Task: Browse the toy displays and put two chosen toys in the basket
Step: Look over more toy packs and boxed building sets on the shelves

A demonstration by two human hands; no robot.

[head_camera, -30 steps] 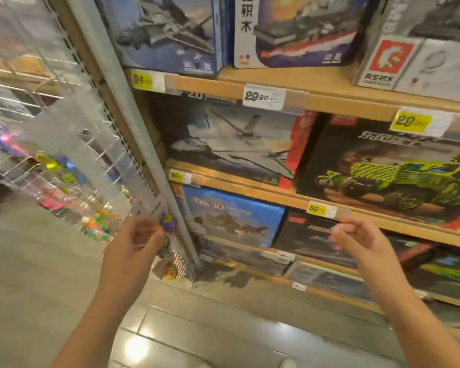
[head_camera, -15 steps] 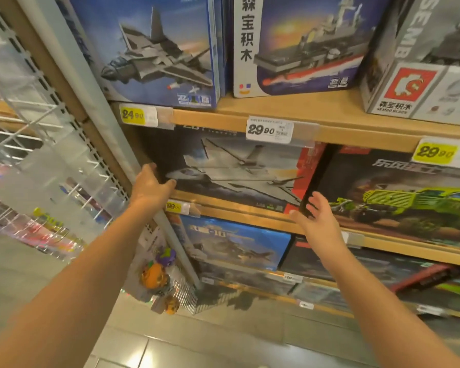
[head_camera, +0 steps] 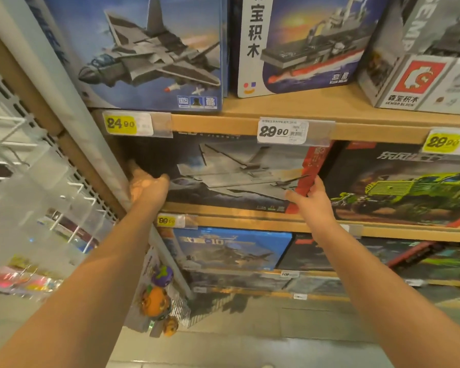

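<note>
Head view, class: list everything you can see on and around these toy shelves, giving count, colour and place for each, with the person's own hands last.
Jet box: one, blue, top shelf left.
Ship box: one, blue and white, top shelf middle.
Grey box: one, red logo, top shelf right.
Plane box: one, dark with red edge, middle shelf.
Truck box: one, dark, green truck, middle shelf right.
Helicopter box: one, blue, lower shelf.
Price tags: several, yellow or white, shelf edges.
Pumpkin toys: orange and purple, hanging lower left.
Left hand: grips plane box's left edge.
Right hand: grips its right edge.
</note>
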